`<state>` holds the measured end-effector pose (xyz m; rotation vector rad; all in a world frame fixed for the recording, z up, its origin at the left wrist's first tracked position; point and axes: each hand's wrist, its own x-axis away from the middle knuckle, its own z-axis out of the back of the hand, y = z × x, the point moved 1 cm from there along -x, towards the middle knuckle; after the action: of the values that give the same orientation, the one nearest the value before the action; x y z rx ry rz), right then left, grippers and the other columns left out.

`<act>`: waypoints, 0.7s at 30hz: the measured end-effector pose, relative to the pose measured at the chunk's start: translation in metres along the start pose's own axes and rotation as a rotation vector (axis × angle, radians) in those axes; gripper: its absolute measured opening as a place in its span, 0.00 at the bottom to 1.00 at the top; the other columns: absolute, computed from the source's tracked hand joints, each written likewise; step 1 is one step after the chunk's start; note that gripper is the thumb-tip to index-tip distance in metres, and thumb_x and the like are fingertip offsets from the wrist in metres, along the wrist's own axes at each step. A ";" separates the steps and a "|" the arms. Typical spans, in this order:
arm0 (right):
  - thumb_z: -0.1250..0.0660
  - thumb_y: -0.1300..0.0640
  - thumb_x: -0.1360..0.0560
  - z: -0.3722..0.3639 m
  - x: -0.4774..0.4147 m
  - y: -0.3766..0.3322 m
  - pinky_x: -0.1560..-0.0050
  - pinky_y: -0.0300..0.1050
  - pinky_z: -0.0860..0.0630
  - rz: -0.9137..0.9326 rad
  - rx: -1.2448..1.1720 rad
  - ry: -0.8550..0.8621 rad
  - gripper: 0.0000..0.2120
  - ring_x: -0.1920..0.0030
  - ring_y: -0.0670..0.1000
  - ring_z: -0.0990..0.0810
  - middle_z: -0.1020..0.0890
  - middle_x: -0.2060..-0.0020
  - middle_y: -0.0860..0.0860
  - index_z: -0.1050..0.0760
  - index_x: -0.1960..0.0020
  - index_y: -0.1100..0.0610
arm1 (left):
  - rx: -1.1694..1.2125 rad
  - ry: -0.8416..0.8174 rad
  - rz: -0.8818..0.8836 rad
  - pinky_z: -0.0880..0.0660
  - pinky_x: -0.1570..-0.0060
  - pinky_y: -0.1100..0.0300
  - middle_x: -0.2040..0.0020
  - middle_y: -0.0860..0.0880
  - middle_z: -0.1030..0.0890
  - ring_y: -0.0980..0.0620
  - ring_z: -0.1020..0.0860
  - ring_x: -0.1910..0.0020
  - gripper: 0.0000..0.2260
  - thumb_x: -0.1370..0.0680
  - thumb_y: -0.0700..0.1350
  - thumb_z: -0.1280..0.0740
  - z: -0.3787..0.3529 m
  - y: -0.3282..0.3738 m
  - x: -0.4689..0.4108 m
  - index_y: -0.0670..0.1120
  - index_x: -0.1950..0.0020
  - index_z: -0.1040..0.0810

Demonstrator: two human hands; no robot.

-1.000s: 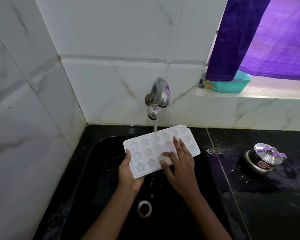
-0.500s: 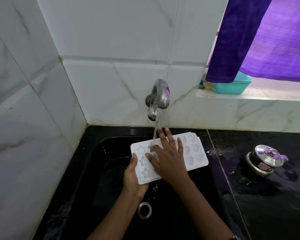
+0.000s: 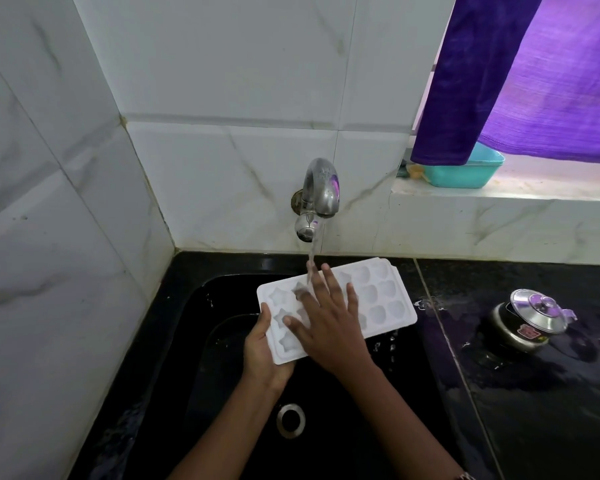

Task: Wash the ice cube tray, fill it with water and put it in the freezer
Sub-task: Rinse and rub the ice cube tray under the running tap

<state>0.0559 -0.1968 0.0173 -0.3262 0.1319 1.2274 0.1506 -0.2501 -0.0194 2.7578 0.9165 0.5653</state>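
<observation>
Far left, the marble-veined wall tiles (image 3: 49, 237) run down into the corner. Below them sits the black sink (image 3: 194, 341), its wall wet and glossy. Here's the left hand (image 3: 262, 355), reaching up over the basin. The thumb lies on the top rim and the other fingers are tucked underneath, out of sight, gripping the near-left short end of the ice cube tray (image 3: 381, 299). The white tray is held in the air above the sink, pockets facing up, its long side slanting away to the right. There are star-shaped pockets at the held end and rounder ones at the far end. Down on the basin floor, just below the hands, is the steel drain ring (image 3: 290, 420). Up on the back wall the chrome tap (image 3: 317, 199) is running. Its stream of water (image 3: 311, 258) lands on the tray's far edge, right at the fingertips. Those belong to the right hand (image 3: 329, 323), palm down, fingers spread wide and flat across the middle pockets, pressing on the tray and pinching nothing. Drops hang in the air off the tray's near edge. Moving right, the black surface (image 3: 534, 410) is wet, with splashes by the sink's rim. A small steel pot (image 3: 529, 323) stands on it, lid tipped askew. Above, on the window ledge (image 3: 551, 192), a teal tub (image 3: 465, 173) sits partly behind the purple curtain (image 3: 534, 81).
</observation>
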 end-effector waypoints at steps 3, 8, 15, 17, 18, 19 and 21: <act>0.52 0.36 0.23 0.001 -0.001 0.009 0.28 0.59 0.59 -0.037 -0.003 0.012 0.22 0.24 0.49 0.61 0.52 0.23 0.49 0.25 0.43 0.46 | -0.049 0.004 0.057 0.33 0.34 0.37 0.32 0.36 0.25 0.37 0.25 0.36 0.28 0.23 0.56 0.41 0.007 -0.005 0.004 0.41 0.28 0.30; 0.50 0.37 0.24 -0.005 0.008 -0.006 0.29 0.64 0.45 0.018 0.063 0.098 0.24 0.24 0.54 0.47 0.42 0.24 0.53 0.23 0.43 0.49 | 0.009 -0.009 0.018 0.23 0.44 0.40 0.34 0.36 0.24 0.38 0.21 0.40 0.28 0.23 0.55 0.40 0.008 -0.004 0.003 0.39 0.28 0.30; 0.50 0.37 0.24 0.001 0.004 -0.008 0.30 0.65 0.43 0.020 0.075 0.123 0.24 0.25 0.56 0.44 0.41 0.25 0.53 0.22 0.46 0.50 | -0.032 -0.004 0.011 0.27 0.39 0.39 0.33 0.36 0.25 0.37 0.24 0.36 0.28 0.23 0.55 0.40 0.009 -0.005 0.002 0.40 0.28 0.30; 0.52 0.36 0.23 -0.002 0.004 -0.001 0.28 0.61 0.54 0.027 0.044 0.058 0.25 0.24 0.51 0.55 0.51 0.24 0.49 0.24 0.41 0.48 | -0.038 0.001 0.001 0.27 0.39 0.39 0.33 0.36 0.25 0.37 0.24 0.37 0.28 0.23 0.55 0.39 0.008 -0.001 0.000 0.40 0.29 0.30; 0.52 0.36 0.23 -0.001 0.001 0.006 0.28 0.58 0.60 0.015 0.024 0.031 0.23 0.25 0.49 0.60 0.54 0.24 0.47 0.25 0.42 0.47 | -0.053 -0.001 0.016 0.27 0.39 0.38 0.33 0.36 0.25 0.37 0.23 0.37 0.28 0.23 0.55 0.40 0.009 -0.001 0.001 0.40 0.29 0.30; 0.51 0.37 0.22 0.002 -0.001 0.012 0.28 0.57 0.63 0.002 0.012 0.029 0.21 0.25 0.49 0.62 0.54 0.24 0.47 0.24 0.45 0.46 | -0.071 -0.003 0.032 0.26 0.40 0.37 0.34 0.36 0.24 0.37 0.23 0.38 0.28 0.23 0.56 0.40 0.010 -0.003 0.003 0.40 0.29 0.29; 0.51 0.37 0.23 0.006 -0.002 0.010 0.28 0.58 0.60 -0.013 0.034 0.056 0.22 0.24 0.51 0.57 0.49 0.23 0.49 0.23 0.50 0.47 | -0.085 0.004 0.034 0.26 0.40 0.38 0.34 0.36 0.24 0.37 0.23 0.37 0.27 0.23 0.56 0.40 0.011 -0.009 0.004 0.40 0.29 0.29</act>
<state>0.0455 -0.1934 0.0219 -0.3311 0.1987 1.2027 0.1532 -0.2407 -0.0305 2.7023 0.8281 0.6009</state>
